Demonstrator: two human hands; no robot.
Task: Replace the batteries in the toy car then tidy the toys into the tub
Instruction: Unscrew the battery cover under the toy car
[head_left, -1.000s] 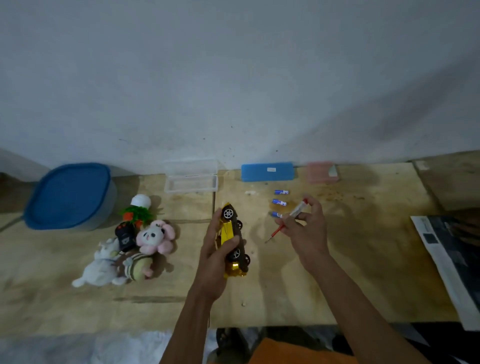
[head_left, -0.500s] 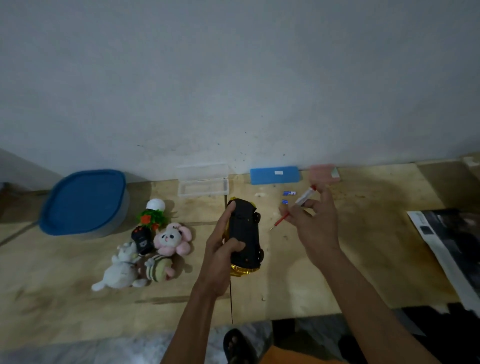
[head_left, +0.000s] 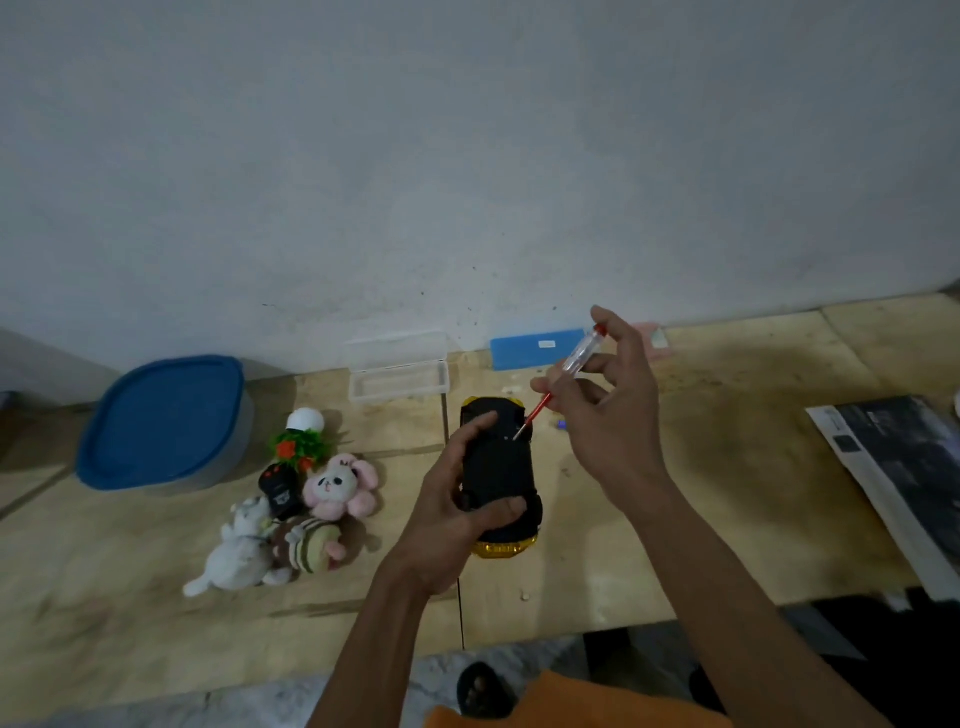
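Left hand (head_left: 451, 512) grips yellow toy car (head_left: 500, 475) above wooden counter (head_left: 701, 493), black underside up, thumb across near end. Right hand (head_left: 608, 415) pinches red-shafted screwdriver with clear handle (head_left: 563, 382), tip touching car underside. Left of car: heap of plush toys (head_left: 291, 506). Farther left: grey tub with blue lid (head_left: 163, 421). By wall: clear plastic box (head_left: 399, 376), flat blue case (head_left: 535, 349).

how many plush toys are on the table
3, huddled left of the toy car: a pink plush nearest it, a striped plush in front, a white plush furthest left. Others could be hidden behind them.
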